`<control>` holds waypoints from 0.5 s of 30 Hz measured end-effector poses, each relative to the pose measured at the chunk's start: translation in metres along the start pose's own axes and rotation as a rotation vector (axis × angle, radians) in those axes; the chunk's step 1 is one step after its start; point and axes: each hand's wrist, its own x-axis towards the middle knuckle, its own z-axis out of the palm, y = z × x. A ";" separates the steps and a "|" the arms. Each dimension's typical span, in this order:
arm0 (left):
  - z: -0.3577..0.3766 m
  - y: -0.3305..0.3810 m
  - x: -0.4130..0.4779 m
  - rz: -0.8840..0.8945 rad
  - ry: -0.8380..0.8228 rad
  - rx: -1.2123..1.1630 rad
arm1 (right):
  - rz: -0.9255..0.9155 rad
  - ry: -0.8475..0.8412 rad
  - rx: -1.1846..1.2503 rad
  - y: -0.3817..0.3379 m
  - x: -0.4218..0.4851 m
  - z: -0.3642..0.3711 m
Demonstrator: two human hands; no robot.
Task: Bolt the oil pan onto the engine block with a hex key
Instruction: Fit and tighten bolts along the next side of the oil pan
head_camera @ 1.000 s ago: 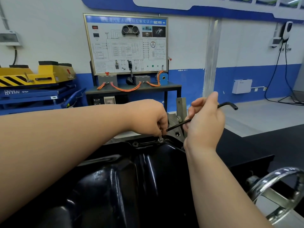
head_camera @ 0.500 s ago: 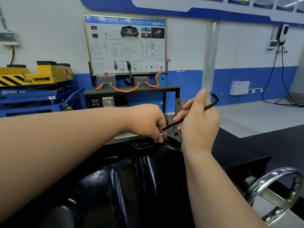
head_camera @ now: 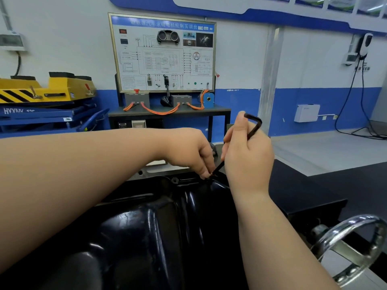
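A glossy black oil pan (head_camera: 146, 227) fills the lower middle, lying on the grey engine block (head_camera: 144, 171) at its far flange. My left hand (head_camera: 190, 152) pinches a small bolt (head_camera: 211, 175) at the pan's far rim. My right hand (head_camera: 247, 155) grips a black L-shaped hex key (head_camera: 254, 127). The key's long arm slants down to the left and its tip meets the bolt. The short bent arm sticks up above my fingers. Another bolt hole (head_camera: 174, 180) shows on the flange to the left.
A chrome handwheel (head_camera: 354, 245) sits at the lower right by the black stand (head_camera: 303, 191). Behind stand a training board on a dark table (head_camera: 167, 111), a yellow and blue lift (head_camera: 46, 95) at left, and grey floor (head_camera: 324, 147) at right.
My right hand has swung the hex key more upright: its bent end rose and moved left, and the tip came down onto the bolt that my left hand pinches.
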 end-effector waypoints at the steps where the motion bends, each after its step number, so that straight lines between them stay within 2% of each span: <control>1: -0.001 0.000 -0.003 0.000 -0.009 -0.048 | -0.011 -0.009 -0.005 0.000 -0.001 0.000; 4: -0.002 0.000 -0.008 0.007 -0.026 -0.142 | -0.022 -0.017 -0.011 0.000 -0.001 0.000; 15: -0.003 -0.003 -0.005 -0.005 -0.037 -0.158 | -0.050 -0.028 -0.040 -0.003 0.000 0.000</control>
